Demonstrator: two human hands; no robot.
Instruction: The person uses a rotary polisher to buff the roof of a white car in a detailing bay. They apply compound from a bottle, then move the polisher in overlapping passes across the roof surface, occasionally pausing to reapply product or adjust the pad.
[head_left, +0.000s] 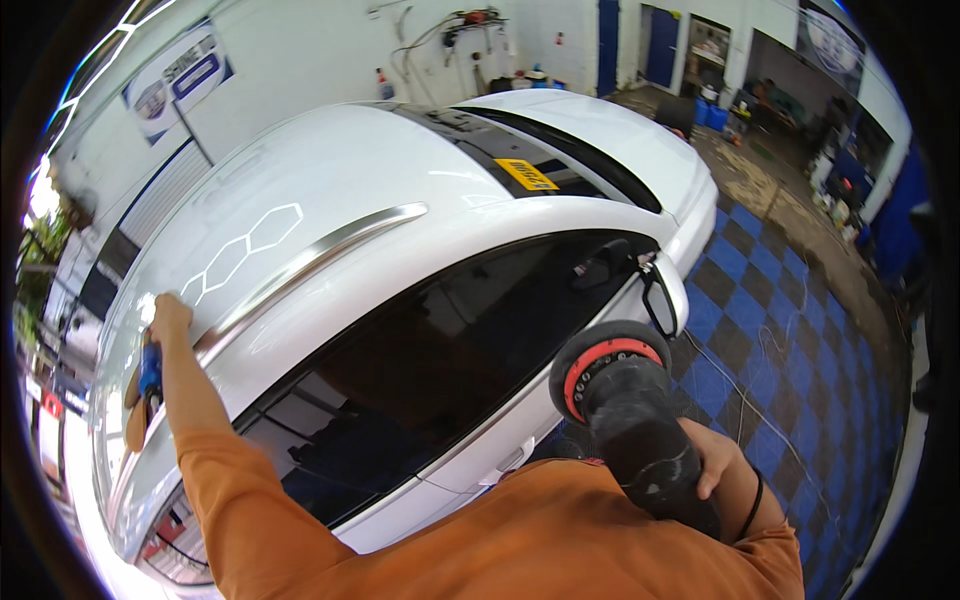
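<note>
Before me stands a white car, its roof (330, 157) glossy with hexagonal light reflections. My left hand (171, 311) is stretched over the rear part of the roof, fingers curled. Just below it is a blue object (151, 367), perhaps a bottle; contact with the hand is unclear. Beside that lie tan pads or blocks (136, 427). At the right, my right hand (712, 454) grips the black body of a polishing machine (637, 435). The machine's round pad, with a red backing plate (600, 360), points up near the side mirror (664, 296).
A silver roof rail (322, 251) runs along the roof. Thin cords (765, 427) lie on the blue and black checkered floor (795, 360). By the far wall, bottles and containers (532, 79) stand beyond the car. Shelving and containers (836, 187) line the right side.
</note>
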